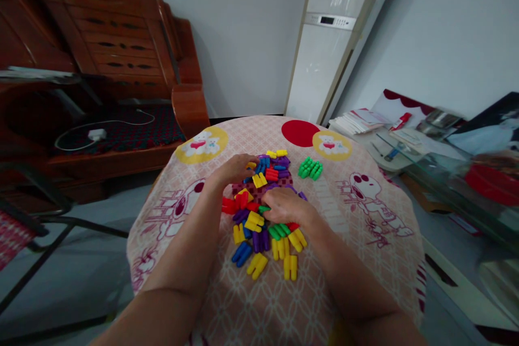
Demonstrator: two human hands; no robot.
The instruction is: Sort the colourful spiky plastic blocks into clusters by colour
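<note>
Bright plastic toy pieces, shaped like joined short rods, lie in a loose pile in the middle of the table. My left hand (pixel 239 166) rests at the pile's far left side, its fingers apart and curved over the pieces; a yellow piece (pixel 251 165) shows by the fingertips. My right hand (pixel 286 204) is at the pile's near right, closed on a green piece (pixel 263 209) that pokes out at the fingertips. Below it lie another green piece (pixel 279 231) and several yellow pieces (pixel 290 267). A group of green pieces (pixel 310 168) sits apart at the right.
A round table with a patterned cloth (pixel 336 221) carries the pieces. Behind on the left stands a wooden bench (pixel 121 38) with a white charger (pixel 97 134). A tall white appliance (pixel 324 54) stands at the back. A glass-topped side table (pixel 438 189) with papers is on the right.
</note>
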